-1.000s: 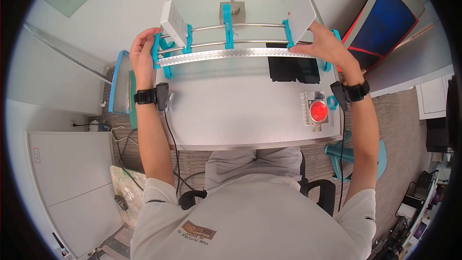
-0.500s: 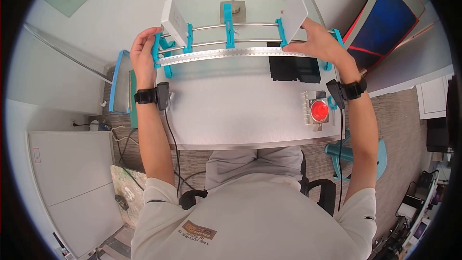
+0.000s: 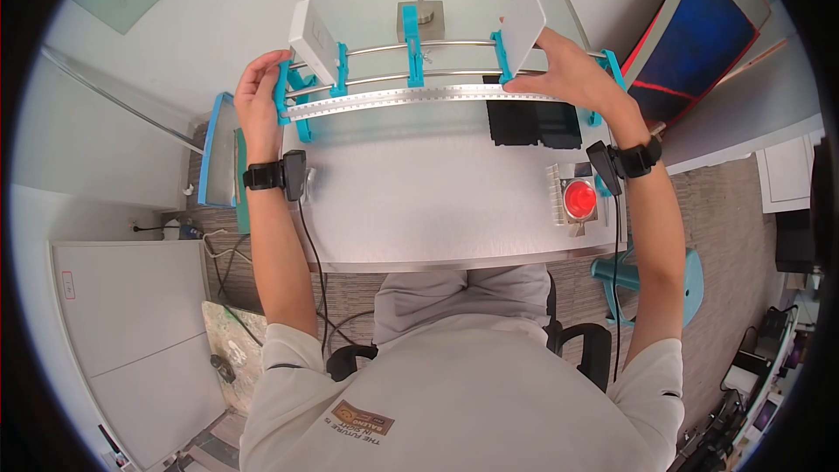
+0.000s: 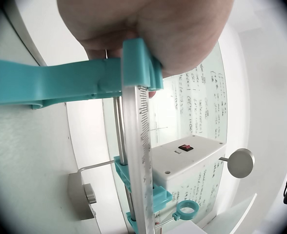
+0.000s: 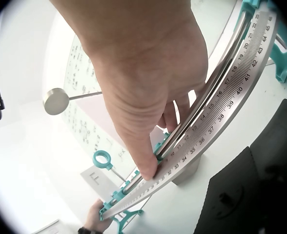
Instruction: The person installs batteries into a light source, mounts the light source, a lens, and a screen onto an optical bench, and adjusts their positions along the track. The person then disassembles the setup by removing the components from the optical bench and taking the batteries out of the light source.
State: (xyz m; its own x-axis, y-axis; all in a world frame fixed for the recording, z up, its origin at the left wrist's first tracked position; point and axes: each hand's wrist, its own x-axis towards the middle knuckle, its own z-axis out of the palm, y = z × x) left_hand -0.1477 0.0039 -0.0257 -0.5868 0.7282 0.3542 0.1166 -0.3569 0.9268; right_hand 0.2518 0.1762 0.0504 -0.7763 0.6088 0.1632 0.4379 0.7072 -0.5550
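Note:
An optical bench with two metal rails, a curved-looking metal ruler (image 3: 393, 99) and teal supports spans the table's far half. My left hand (image 3: 260, 100) grips the teal end bracket (image 4: 136, 63) at its left end. With thumb in front and fingers behind, my right hand (image 3: 581, 79) holds the teal slider (image 3: 501, 57) that carries an upright white screen (image 3: 526, 22). Near the left end stands a white box (image 3: 313, 42); the left wrist view shows its red switch (image 4: 185, 147). On the middle slider (image 3: 413, 52) sits a teal ring holder (image 4: 186, 210).
Behind the bench stands a metal base (image 3: 421, 22) with a rod. A black sheet (image 3: 535, 125) lies under the bench's right part. At the table's (image 3: 428, 210) front right are a round red object (image 3: 579, 199) on a silvery holder and a teal piece (image 3: 601, 186).
My right hand has slid the white screen and its slider leftward along the rails, toward the middle slider. The left hand has stayed at the end bracket.

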